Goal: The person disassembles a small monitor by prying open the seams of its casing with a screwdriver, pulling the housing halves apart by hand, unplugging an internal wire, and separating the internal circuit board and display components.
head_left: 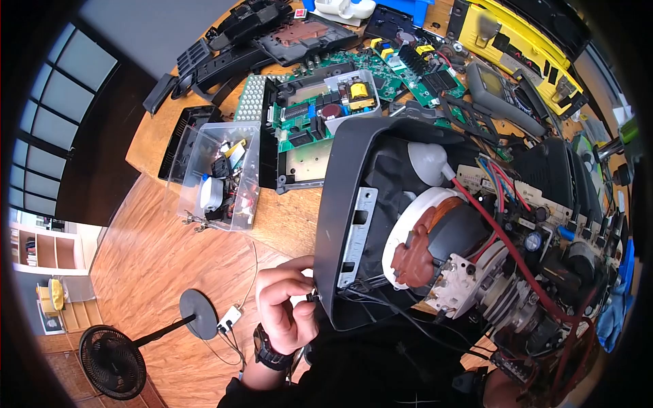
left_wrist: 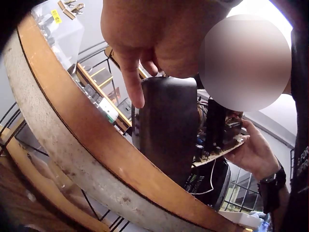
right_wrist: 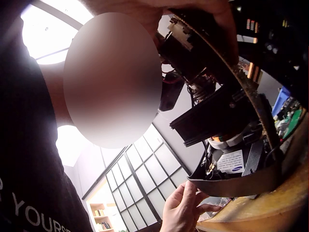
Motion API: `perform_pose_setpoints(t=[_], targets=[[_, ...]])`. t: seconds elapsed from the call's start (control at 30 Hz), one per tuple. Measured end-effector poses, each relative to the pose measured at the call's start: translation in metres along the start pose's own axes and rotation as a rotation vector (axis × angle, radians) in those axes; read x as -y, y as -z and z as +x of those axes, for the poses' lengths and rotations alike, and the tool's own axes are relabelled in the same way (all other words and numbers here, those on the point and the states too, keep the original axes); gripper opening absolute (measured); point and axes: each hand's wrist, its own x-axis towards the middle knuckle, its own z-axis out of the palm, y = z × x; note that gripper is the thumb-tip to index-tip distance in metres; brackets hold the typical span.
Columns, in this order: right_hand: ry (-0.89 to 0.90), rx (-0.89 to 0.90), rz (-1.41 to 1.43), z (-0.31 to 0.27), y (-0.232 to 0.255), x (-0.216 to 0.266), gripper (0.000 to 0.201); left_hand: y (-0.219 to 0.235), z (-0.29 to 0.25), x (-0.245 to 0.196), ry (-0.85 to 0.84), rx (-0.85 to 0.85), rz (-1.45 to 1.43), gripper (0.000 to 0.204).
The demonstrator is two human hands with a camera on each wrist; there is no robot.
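Observation:
A black plastic casing (head_left: 328,224) holds a picture tube with a white ring (head_left: 401,238), brown putty and a grey suction cap (head_left: 427,163) on a red cable. My left hand (head_left: 289,309) pinches the casing's near left edge beside a small black part; in the right wrist view this hand (right_wrist: 181,210) is at the casing's corner. The left wrist view shows its index finger straight along the casing (left_wrist: 169,125). My right hand (left_wrist: 253,152) grips the edge of a circuit board (left_wrist: 217,153) fixed with components; the head view mostly hides this hand behind the parts.
Behind the casing, the wooden table (head_left: 286,217) bears green circuit boards (head_left: 313,112), a clear bin of small parts (head_left: 241,197), black plastic housings (head_left: 238,61), a grey meter (head_left: 503,98) and a yellow case (head_left: 503,51). A fan (head_left: 112,360) stands on the floor at left.

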Motion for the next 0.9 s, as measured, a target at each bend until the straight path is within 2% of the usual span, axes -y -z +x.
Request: perform_pose_setpoints(t=[0.1,0.2,0.4,0.7,0.83,0.9], targets=[[0.000,-0.013,0.005,0.0008,-0.0001,-0.0001,0.091,-0.0043,-0.0008,-0.0005,0.020,-0.028,-0.029,0.031],[0.002,-0.025,0.011,0.0017,-0.0006,0.0000,0.091,-0.0078,0.0005,0.0005,0.035,-0.158,-0.120,0.036],[0.008,-0.041,0.025,0.0039,-0.0022,0.0003,0.090,-0.0034,0.0045,-0.0078,0.083,-0.151,-0.042,0.037],[0.013,-0.084,0.040,0.0061,-0.0018,0.0005,0.088,-0.0059,-0.0016,-0.0048,0.164,-0.235,-0.124,0.038],[0.016,-0.097,0.050,0.0075,-0.0029,0.0009,0.087,-0.0027,0.0038,-0.0046,0.146,-0.211,-0.108,0.037],[0.019,-0.101,0.057,0.0088,-0.0039,0.0008,0.087,-0.0024,0.0043,-0.0041,0.083,-0.265,-0.109,0.038]])
